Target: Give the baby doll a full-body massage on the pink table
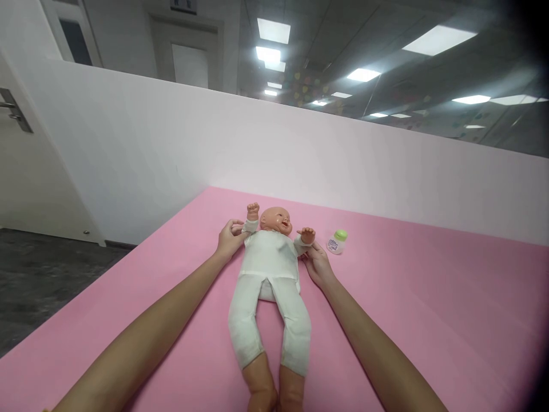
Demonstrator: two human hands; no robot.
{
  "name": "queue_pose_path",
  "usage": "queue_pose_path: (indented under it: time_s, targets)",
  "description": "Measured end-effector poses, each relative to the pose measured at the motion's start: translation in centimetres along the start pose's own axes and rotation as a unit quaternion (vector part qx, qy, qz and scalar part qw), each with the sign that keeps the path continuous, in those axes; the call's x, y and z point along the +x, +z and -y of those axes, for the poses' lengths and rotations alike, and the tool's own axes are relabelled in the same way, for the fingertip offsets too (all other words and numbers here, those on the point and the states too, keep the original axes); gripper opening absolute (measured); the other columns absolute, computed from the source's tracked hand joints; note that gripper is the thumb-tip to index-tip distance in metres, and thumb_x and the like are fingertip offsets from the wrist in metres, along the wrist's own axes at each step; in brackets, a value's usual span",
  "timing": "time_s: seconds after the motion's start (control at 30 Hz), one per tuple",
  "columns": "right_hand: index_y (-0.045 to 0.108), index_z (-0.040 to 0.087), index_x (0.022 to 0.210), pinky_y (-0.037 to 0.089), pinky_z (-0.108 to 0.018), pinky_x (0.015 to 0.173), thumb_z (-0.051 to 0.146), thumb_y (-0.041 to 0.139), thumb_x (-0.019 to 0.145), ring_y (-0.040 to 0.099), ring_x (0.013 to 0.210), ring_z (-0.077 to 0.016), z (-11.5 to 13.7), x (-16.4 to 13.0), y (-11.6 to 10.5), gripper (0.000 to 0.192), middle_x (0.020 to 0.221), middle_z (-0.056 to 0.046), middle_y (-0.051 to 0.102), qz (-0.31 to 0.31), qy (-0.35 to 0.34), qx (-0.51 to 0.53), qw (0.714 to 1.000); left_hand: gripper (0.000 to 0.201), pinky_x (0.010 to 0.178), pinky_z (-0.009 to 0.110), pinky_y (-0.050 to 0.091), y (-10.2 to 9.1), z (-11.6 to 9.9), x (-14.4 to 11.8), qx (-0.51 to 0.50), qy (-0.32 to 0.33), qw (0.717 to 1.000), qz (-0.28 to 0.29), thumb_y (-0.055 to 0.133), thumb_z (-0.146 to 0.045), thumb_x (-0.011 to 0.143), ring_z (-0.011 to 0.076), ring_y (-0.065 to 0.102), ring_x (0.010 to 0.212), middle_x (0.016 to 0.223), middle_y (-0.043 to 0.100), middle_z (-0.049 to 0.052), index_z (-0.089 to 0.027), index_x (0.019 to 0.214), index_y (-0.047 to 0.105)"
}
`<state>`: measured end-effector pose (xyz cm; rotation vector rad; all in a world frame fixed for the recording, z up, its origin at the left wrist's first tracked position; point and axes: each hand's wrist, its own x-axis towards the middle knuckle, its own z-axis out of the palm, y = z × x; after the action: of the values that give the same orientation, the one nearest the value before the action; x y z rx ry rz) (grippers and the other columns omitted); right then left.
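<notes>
Both hands on the doll's arms, bottle untouched

The doll [270, 254] lies face up along the middle of the pink bench [171, 309], head at the far end, feet at the near edge of the view. Its white top [271, 249] and white trousers [295, 312] are on; the sleeves reach its wrists, while its lower legs are bare. Both of its hands are raised beside its head.

As for progress, the hands are at work on the arms: the left hand [230, 239] has a narrow grip on the sleeve at the left, thumb and fingers closed about it. The right hand [318, 263] appears to hold the other sleeve the same way—though some of its fingertips are hidden behind the cloth. The doll's back seems to rest on the bench, so no lift shows.

To the right, just beyond the right hand, sits a small clear bottle [335, 245] with its green cap [341, 234] on—neither hand touches it. I judge the handling to be under way, not finished; how much is left cannot be told from here.
</notes>
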<state>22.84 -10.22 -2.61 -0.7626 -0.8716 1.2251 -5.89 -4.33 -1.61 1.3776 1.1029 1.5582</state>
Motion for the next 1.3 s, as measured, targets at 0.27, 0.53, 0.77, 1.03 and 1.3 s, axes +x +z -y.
queue_pose_path:
  time_s: [0.27,0.53,0.77,1.03,1.3]
  targets:
    - [0.063,0.021,0.068,0.039,-0.028,0.055,0.047,0.089,0.070,0.045,0.059,-0.0123,-0.7,0.4,-0.1,0.037,0.062,0.004,0.052,-0.037,-0.010,-0.008,0.999,0.030,0.081,0.035,0.055,0.0,0.4,0.0,0.028,0.018,0.999,0.000,0.083,-0.036,0.069,0.0251,0.073,0.093,0.101,0.078,0.008,-0.019,0.091,0.073]
    - [0.057,0.021,0.062,0.038,-0.029,0.055,0.052,0.091,0.065,0.044,0.055,-0.0116,-1.0,0.7,-0.5,0.046,0.056,0.005,0.050,-0.055,-0.006,-0.033,0.998,0.032,0.087,0.040,0.055,0.0,-0.3,-0.4,0.100,-0.015,0.995,-0.019,0.082,-0.041,0.073,0.0301,0.074,0.097,0.106,0.080,0.008,-0.022,0.099,0.082]
    - [0.053,0.022,0.058,0.035,-0.030,0.053,0.054,0.088,0.069,0.044,0.053,-0.0120,-0.9,0.4,-0.1,0.048,0.054,0.004,0.052,-0.092,-0.025,-0.065,0.993,0.029,0.082,0.038,0.051,0.0,-0.7,-0.7,0.168,0.018,0.985,-0.021,0.078,-0.045,0.076,0.0311,0.073,0.092,0.100,0.081,0.005,-0.023,0.094,0.084]
    - [0.054,0.022,0.057,0.034,-0.029,0.053,0.054,0.086,0.071,0.046,0.052,-0.0119,-0.8,0.3,0.1,0.047,0.053,0.004,0.054,-0.106,-0.017,-0.088,0.990,0.030,0.072,0.032,0.043,-0.1,-0.3,-0.2,0.249,0.094,0.964,0.006,0.071,-0.051,0.080,0.0247,0.066,0.076,0.077,0.076,0.004,-0.024,0.082,0.084]
    - [0.054,0.021,0.057,0.034,-0.029,0.052,0.053,0.086,0.071,0.046,0.051,-0.0115,-1.1,0.5,-0.1,0.047,0.053,0.004,0.054,-0.118,-0.012,-0.090,0.989,0.031,0.069,0.032,0.041,-0.3,-0.3,-0.1,0.279,0.091,0.956,0.019,0.070,-0.051,0.080,0.0236,0.063,0.073,0.074,0.074,0.003,-0.022,0.079,0.082]
